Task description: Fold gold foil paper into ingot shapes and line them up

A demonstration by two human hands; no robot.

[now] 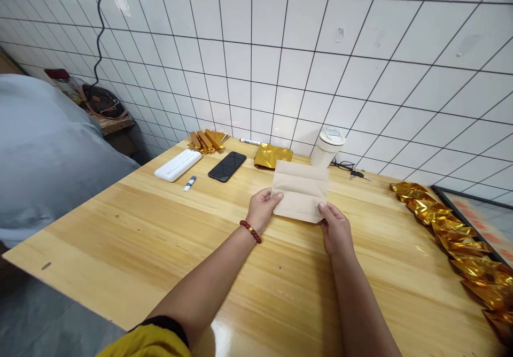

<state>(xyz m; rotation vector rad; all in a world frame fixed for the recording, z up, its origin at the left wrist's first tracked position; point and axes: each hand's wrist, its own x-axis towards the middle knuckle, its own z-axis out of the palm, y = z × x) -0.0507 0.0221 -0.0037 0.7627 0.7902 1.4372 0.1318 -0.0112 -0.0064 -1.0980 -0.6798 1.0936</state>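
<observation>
Between my two hands is a creased sheet of beige paper (300, 188), tilted up above the wooden table (168, 239). My left hand (262, 206) pinches its left edge, thumb on the near face; a dark red bead bracelet circles that wrist. At the lower right corner my right hand (335, 226) grips the sheet between thumb and fingers. Fold lines run across the paper from side to side. Just beyond it lie a flat gold foil stack (272, 155) and a white lidded cup (324, 148), whose base the sheet partly hides.
A black phone (227, 166), a white power bank (178, 165), a small blue-and-white tube (189, 183) and gold strips (206, 141) lie at the left. Keys (359, 175) and glasses (342, 165) are by the tiled wall. Folded gold foil (452, 234) lines the right. A person in grey (52, 154) is at far left.
</observation>
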